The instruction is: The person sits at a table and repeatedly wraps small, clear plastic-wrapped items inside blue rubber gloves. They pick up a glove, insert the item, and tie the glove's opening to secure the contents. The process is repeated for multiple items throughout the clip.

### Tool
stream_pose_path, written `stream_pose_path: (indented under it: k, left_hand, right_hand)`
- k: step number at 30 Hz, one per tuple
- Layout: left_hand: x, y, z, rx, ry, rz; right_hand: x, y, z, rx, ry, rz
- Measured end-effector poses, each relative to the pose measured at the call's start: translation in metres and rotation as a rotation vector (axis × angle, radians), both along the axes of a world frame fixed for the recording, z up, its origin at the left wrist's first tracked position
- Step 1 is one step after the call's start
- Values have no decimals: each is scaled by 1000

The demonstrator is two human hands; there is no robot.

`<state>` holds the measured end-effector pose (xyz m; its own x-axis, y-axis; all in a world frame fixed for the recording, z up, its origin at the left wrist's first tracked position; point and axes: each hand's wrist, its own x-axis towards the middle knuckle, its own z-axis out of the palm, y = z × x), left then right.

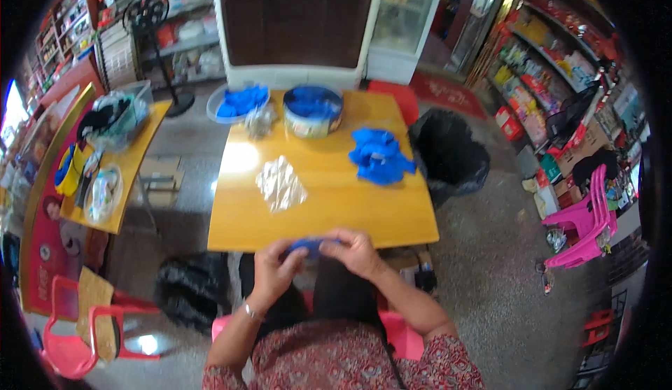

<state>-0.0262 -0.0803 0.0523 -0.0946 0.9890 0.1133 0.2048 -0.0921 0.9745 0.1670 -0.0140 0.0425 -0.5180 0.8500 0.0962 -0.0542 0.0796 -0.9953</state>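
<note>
My left hand (277, 263) and my right hand (355, 253) meet above my lap, at the near edge of the yellow table (329, 211). Between them they grip a small blue piece (311, 244), soft-looking and partly covered by the fingers; its kind is unclear. Just beyond lies a clear crinkled plastic bag (281, 184). A heap of similar blue pieces (381, 156) rests at the table's right. Toward the back stands a round tub (308, 127) holding more blue pieces. Left of it, a shallow clear bowl (214, 110) also contains blue pieces, beside crumpled clear plastic (260, 121).
A black-lined bin (455, 153) stands against the table's right side. Black plastic bags (190, 291) sit on the floor at left. A side table (136, 153) carries tubs; a standing fan (159, 47), pink chairs (591, 215) and stocked shelves surround the floor.
</note>
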Motion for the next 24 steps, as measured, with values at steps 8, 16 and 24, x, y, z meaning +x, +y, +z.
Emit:
stream_pose_path:
  k: [8,16,24]
  left_hand:
    - [0,10,-2,-85,-466,1]
    - [-7,13,-9,-166,-581,85]
    - [-4,13,-20,-29,-702,43]
  right_hand:
    - [-4,3,9,-48,-7,-73]
    - [-9,8,6,-31,-46,-48]
    - [-8,4,8,253,-96,-29]
